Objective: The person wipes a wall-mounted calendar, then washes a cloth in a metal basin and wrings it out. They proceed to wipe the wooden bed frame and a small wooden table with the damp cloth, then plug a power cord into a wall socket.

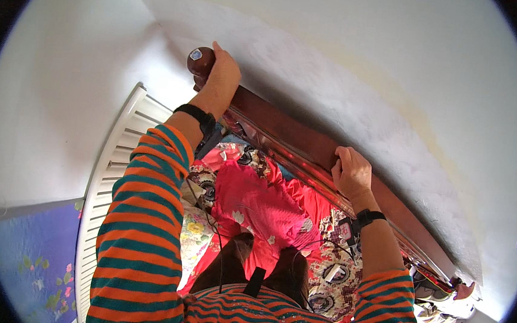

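Note:
A dark reddish-brown wooden headboard [289, 118] runs diagonally along the wall. At its far left end stands a round wooden knob [201, 61] with a small patterned sticker on top. My left hand [224, 74] is wrapped over the headboard's end beside this knob, one fingertip reaching past it; the other fingers are mostly hidden. Farther right, my right hand [352, 172] rests on the board's top with its fingers curled. Whether anything is inside that hand does not show. Both wrists carry black bands.
My legs [232, 262] are over a bed with a crimson cloth [255, 197] and a patterned cover [320, 298]. Thin dark cables [220, 245] hang before me. A white radiator [112, 163] stands to the left, and a pale wall [362, 56] rises behind the headboard.

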{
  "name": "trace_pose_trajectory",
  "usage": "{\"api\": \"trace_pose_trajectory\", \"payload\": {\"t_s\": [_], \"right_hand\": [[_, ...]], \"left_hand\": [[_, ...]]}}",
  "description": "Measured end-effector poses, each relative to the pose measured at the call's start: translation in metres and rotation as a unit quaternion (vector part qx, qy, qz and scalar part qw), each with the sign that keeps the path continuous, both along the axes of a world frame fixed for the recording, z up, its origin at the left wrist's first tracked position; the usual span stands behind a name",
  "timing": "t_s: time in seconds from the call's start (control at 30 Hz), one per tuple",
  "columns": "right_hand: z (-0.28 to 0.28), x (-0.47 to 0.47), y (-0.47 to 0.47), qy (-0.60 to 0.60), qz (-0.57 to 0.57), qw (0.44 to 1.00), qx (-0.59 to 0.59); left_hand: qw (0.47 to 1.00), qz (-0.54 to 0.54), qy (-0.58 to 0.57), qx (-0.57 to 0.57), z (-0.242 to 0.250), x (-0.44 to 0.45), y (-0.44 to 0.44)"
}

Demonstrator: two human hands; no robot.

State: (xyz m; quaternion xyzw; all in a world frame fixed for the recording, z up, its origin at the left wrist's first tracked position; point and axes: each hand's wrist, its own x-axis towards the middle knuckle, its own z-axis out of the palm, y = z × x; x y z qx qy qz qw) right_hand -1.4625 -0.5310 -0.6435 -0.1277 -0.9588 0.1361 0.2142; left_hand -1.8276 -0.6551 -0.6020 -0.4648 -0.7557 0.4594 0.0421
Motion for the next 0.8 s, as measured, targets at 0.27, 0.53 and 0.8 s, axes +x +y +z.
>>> {"api": "trace_pose_trajectory", "payload": {"t_s": [0.27, 0.53, 0.8], "right_hand": [[0.001, 0.0, 0.001, -0.004, -0.002, 1.0, 0.0], [0.003, 0.001, -0.001, -0.01, -0.004, 1.0, -0.003], [0.002, 0.0, -0.002, -0.007, -0.002, 1.0, 0.005]], "left_hand": [[0.966, -0.23, 0.115, 0.02, -0.03, 0.027, -0.074], [0.853, 0.237, -0.251, 0.392, -0.036, 0.002, -0.161], [0.663, 0.233, -0.219, 0.677, -0.077, -0.01, -0.115]]}}
